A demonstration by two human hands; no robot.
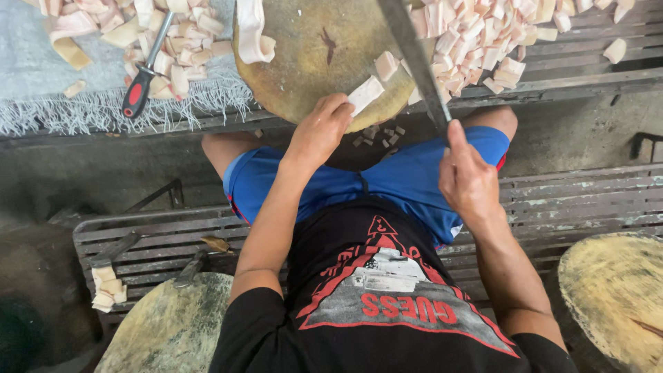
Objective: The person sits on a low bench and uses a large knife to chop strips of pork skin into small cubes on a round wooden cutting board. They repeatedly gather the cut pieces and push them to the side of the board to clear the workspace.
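While the left hand (319,131) pinches a pale strip (364,94) between its fingertips at the lower edge of the round block (304,69) in the upper middle of the frame, the right hand (468,178) is closed around the handle of a long blade (414,59); the blade runs up and left from that fist across the block's right side to the top edge of the frame. One cut piece (386,65) lies on the block just left of the blade, and a longer folded strip (250,31) sits at the block's upper left. A heap of cut pieces (483,38) fills the upper right on the slatted bench (587,69) – a second heap (176,48) lies upper left on a fringed cloth (41,76), with a red-handled tool (141,79) resting on it; two more blocks show at the lower left (173,331) and lower right (615,297) – a few pale pieces (107,287) lie at the far lower left
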